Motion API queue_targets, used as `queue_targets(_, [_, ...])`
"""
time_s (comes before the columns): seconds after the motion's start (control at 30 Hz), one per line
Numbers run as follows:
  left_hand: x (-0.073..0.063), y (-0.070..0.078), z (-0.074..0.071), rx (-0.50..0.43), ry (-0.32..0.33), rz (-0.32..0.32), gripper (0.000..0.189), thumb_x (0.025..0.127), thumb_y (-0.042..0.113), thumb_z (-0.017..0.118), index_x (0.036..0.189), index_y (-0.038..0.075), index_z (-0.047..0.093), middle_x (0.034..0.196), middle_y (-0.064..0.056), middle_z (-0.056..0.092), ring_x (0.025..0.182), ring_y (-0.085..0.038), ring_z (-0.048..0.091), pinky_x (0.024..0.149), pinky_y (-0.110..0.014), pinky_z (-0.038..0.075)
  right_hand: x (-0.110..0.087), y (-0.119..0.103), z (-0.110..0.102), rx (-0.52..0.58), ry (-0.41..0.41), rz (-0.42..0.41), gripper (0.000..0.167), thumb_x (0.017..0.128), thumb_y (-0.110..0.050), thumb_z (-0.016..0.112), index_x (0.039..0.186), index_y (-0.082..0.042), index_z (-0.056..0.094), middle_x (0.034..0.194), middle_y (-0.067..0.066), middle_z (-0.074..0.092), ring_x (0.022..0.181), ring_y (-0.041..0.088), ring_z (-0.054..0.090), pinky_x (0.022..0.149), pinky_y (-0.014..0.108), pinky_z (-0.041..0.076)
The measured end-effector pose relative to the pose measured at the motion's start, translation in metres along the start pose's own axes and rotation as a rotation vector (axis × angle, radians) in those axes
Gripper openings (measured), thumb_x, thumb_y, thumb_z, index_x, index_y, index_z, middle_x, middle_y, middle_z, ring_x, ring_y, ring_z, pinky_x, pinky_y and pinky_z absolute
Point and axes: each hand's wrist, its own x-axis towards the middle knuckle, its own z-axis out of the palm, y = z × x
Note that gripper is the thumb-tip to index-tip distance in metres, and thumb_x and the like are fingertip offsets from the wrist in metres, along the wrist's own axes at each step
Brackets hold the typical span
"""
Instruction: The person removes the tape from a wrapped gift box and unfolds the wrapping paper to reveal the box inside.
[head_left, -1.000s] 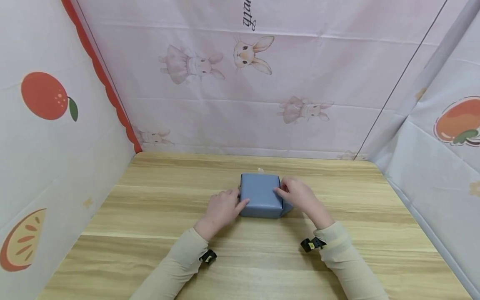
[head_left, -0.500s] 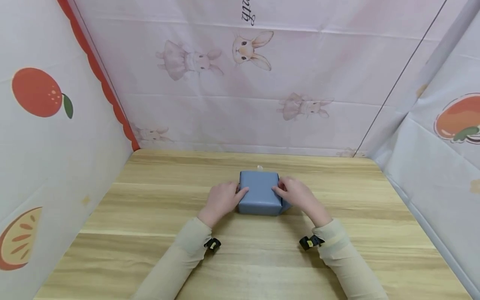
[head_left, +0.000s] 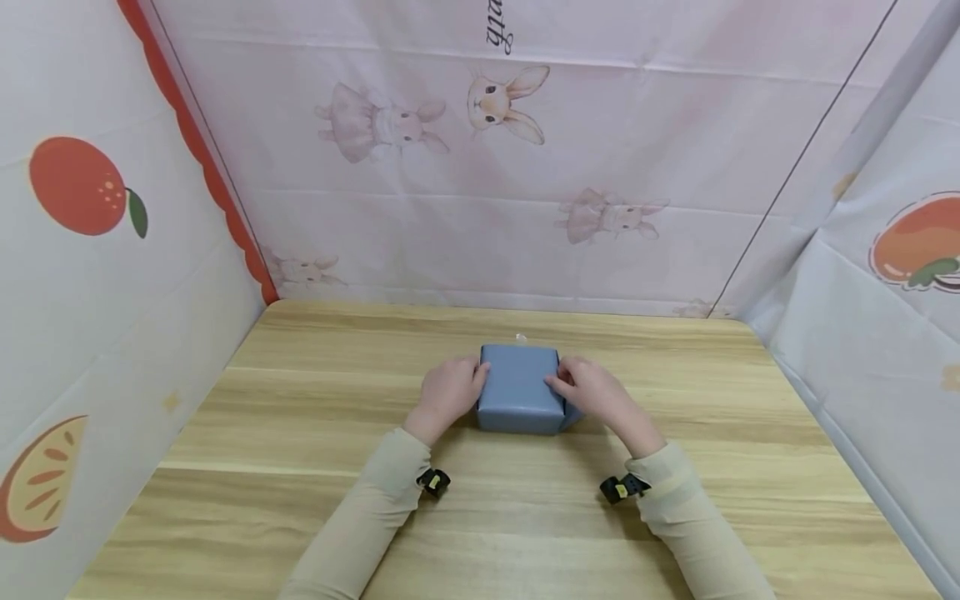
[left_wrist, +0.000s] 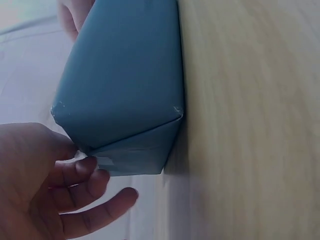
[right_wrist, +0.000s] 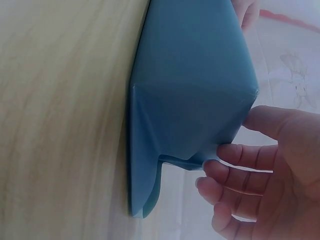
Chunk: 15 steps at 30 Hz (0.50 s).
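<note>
A box wrapped in blue paper (head_left: pixel 519 382) lies on the wooden table, between both hands. My left hand (head_left: pixel 448 390) pinches its left top edge, thumb on the edge and fingertips at the end. In the left wrist view that end (left_wrist: pixel 135 155) is folded flat, with a small shiny strip like clear tape (left_wrist: pixel 106 161). My right hand (head_left: pixel 597 390) pinches the right top edge; in the right wrist view its fingertips touch the paper folded in at that end. A loose paper flap (right_wrist: pixel 141 185) sticks out along the table there. The box's far side is hidden.
A small clear scrap (head_left: pixel 521 338) shows just behind the box, seemingly tape. The wooden table (head_left: pixel 337 358) is bounded by a printed cloth at the back (head_left: pixel 450 242) and cloths at left and right. Black wrist cameras sit on both sleeves.
My left hand has shifted forward along the box's left edge, and its thumb has drawn back from the top towards that edge. The right hand and the box stay nearly in place.
</note>
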Motion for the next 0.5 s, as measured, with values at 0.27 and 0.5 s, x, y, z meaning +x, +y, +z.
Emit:
queue_targets(0.27, [-0.0017, -0.0011, -0.0034, -0.018, 0.020, 0.012, 0.034, 0.103, 0.031, 0.048, 0.077, 0.013, 0.059, 0.073, -0.002, 0.061, 0.060, -0.014, 0.051, 0.050, -0.028, 0.039, -0.0015, 0.0009, 0.0008, -0.001, -0.002, 0.000, 0.031, 0.097, -0.034, 0.060, 0.079, -0.009, 0.055, 0.069, 0.002, 0.051, 0.060, 0.014, 0.045, 0.055, 0.026, 0.035])
queue_targets(0.5, [-0.0036, -0.0040, -0.0048, -0.026, 0.018, 0.006, 0.031, 0.103, 0.030, 0.047, 0.083, 0.012, 0.064, 0.072, 0.000, 0.060, 0.060, -0.013, 0.051, 0.051, -0.028, 0.041, -0.0034, 0.0015, 0.0001, 0.006, 0.000, -0.003, 0.030, 0.097, -0.033, 0.060, 0.079, -0.009, 0.055, 0.069, 0.002, 0.051, 0.060, 0.014, 0.045, 0.055, 0.026, 0.035])
